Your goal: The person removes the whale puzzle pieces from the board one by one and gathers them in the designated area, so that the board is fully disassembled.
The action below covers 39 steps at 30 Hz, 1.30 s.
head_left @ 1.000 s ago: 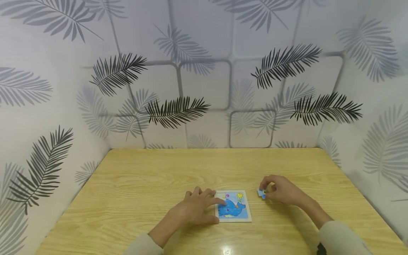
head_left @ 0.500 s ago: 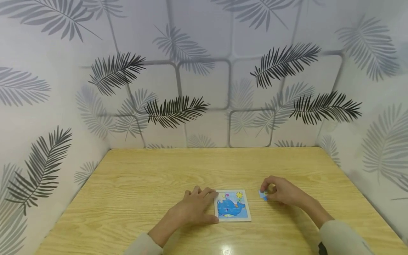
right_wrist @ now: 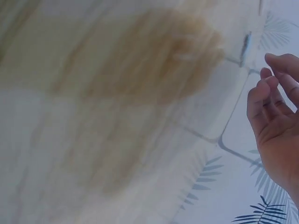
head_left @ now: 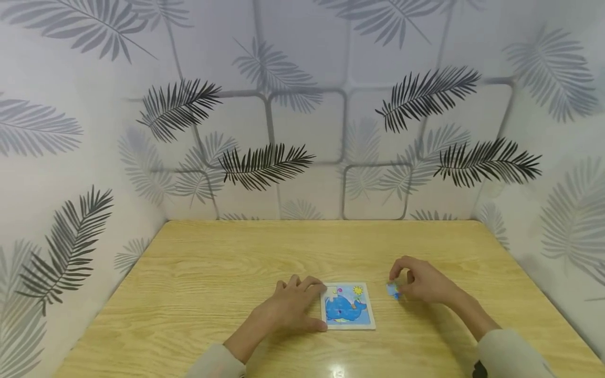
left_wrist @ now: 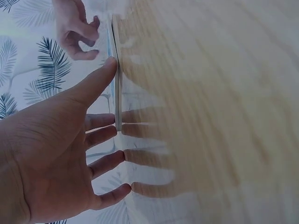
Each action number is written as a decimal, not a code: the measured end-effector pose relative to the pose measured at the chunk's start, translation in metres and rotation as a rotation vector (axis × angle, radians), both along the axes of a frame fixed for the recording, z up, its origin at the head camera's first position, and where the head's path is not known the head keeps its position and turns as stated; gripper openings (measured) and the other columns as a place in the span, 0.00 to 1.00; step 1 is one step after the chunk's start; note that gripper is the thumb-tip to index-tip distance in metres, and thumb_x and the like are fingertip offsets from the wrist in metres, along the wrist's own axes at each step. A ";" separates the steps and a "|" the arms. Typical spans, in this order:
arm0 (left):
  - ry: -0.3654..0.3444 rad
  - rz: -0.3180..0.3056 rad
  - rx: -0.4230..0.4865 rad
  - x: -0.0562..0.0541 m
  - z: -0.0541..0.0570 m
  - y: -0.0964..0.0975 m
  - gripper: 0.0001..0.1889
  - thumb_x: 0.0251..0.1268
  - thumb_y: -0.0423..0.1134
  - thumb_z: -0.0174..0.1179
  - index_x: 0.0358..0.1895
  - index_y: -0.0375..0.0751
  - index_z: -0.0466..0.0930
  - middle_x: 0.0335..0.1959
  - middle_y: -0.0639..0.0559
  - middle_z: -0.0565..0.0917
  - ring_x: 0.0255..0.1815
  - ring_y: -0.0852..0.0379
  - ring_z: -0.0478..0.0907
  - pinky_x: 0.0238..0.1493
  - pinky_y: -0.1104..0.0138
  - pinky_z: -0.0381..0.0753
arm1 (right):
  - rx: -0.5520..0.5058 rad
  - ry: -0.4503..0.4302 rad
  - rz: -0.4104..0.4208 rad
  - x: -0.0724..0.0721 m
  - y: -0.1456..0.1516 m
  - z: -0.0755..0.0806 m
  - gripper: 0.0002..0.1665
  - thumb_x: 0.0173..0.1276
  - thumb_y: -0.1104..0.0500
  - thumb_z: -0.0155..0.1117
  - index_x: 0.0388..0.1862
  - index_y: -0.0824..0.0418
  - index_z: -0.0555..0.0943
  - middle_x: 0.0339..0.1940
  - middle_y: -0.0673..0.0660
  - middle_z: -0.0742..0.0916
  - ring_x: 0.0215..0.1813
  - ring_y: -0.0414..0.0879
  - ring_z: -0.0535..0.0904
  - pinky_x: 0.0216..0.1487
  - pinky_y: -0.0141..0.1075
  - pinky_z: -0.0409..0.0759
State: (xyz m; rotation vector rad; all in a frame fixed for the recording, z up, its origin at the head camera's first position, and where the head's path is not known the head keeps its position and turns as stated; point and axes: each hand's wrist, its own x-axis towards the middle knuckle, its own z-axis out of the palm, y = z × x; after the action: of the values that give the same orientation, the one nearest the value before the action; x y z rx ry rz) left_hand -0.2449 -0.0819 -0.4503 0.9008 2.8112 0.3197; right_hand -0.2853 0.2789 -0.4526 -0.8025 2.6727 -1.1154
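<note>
A square jigsaw puzzle (head_left: 347, 314) in a white frame, with a blue whale and a yellow sun, lies flat on the table. My left hand (head_left: 294, 307) is at its left side, fingers spread, the thumb and index fingertips at the frame's edge. A pale patch shows near its upper left corner. To the right, a small blue puzzle piece (head_left: 393, 290) lies on the table beneath the fingertips of my right hand (head_left: 420, 281). In the right wrist view the piece (right_wrist: 245, 49) shows apart from the loosely bent fingers.
The wooden table (head_left: 227, 252) reaches back to a wall (head_left: 302, 126) patterned with grey and black feather-like leaves, with more such walls on both sides. A bright light reflection shows at the table's front.
My left index finger has drawn back from the whale picture to the frame's left edge. The blue piece has turned slightly under my right hand, which has shifted little.
</note>
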 end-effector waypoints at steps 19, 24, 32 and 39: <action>-0.022 -0.022 0.024 -0.004 -0.003 0.009 0.44 0.63 0.68 0.66 0.78 0.53 0.66 0.77 0.58 0.65 0.67 0.49 0.64 0.67 0.42 0.63 | 0.092 -0.068 0.210 -0.002 -0.083 -0.003 0.22 0.71 0.66 0.68 0.63 0.55 0.83 0.53 0.57 0.79 0.41 0.46 0.73 0.44 0.37 0.75; -0.016 -0.003 -0.003 -0.005 -0.002 0.007 0.43 0.61 0.68 0.68 0.77 0.54 0.68 0.76 0.59 0.66 0.67 0.50 0.64 0.66 0.43 0.64 | 0.136 -0.046 0.235 -0.004 -0.092 -0.003 0.23 0.69 0.67 0.68 0.62 0.52 0.83 0.52 0.55 0.79 0.50 0.50 0.73 0.49 0.42 0.74; -0.027 -0.003 -0.012 -0.008 0.000 0.007 0.44 0.61 0.68 0.68 0.76 0.53 0.68 0.76 0.58 0.66 0.68 0.48 0.63 0.66 0.40 0.63 | 0.168 -0.011 0.191 -0.004 -0.108 -0.004 0.33 0.57 0.81 0.64 0.55 0.51 0.80 0.48 0.56 0.78 0.48 0.51 0.74 0.47 0.44 0.76; -0.032 0.000 0.000 -0.007 0.000 0.009 0.43 0.59 0.66 0.71 0.75 0.52 0.69 0.75 0.56 0.67 0.68 0.45 0.64 0.65 0.39 0.64 | 0.203 -0.011 0.128 0.001 -0.111 -0.006 0.35 0.57 0.83 0.63 0.54 0.50 0.79 0.49 0.56 0.77 0.47 0.51 0.73 0.45 0.43 0.76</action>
State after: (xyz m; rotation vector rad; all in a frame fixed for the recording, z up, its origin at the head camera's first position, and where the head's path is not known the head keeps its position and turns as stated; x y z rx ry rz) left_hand -0.2523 -0.0730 -0.4499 0.8877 2.7818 0.3310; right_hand -0.2838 0.1677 -0.4581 -0.9108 2.6277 -0.8023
